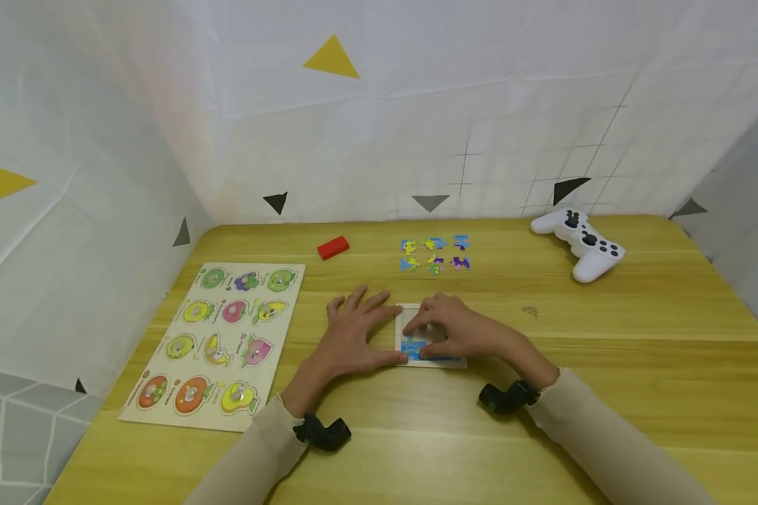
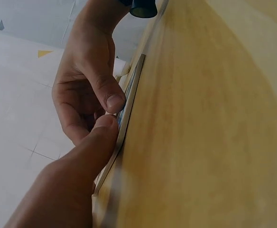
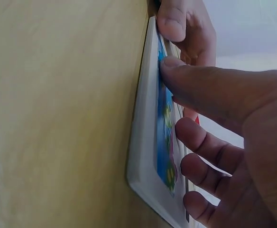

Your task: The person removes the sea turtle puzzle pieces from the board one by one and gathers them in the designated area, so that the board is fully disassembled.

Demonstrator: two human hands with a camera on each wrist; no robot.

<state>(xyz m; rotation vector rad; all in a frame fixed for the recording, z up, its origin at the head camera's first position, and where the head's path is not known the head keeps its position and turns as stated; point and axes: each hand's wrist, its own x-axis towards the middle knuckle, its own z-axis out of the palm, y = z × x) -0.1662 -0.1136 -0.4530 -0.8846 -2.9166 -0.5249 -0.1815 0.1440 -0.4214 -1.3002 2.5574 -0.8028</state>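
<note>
A small puzzle tray [image 3: 144, 128] with a pale raised rim lies flat on the table, with blue picture pieces [image 1: 412, 348] along its near side. My left hand [image 1: 352, 342] spans the tray's left side with fingers spread, its thumb on the near left corner and its index finger at the far left corner. Over the tray, my right hand [image 1: 464, 328] has its fingers curled, and its thumb and index finger pinch a blue puzzle piece [image 3: 161, 50] at the left. That piece is partly hidden by the fingers. In the right wrist view, yellow and green shapes show on the placed pieces.
Several loose puzzle pieces [image 1: 460, 264] lie in two rows beyond the tray. A red block [image 1: 333, 247] sits to their left, and a white game controller [image 1: 581, 242] at the back right. A wooden fruit puzzle board [image 1: 264, 280] occupies the left side of the table [image 1: 417, 449].
</note>
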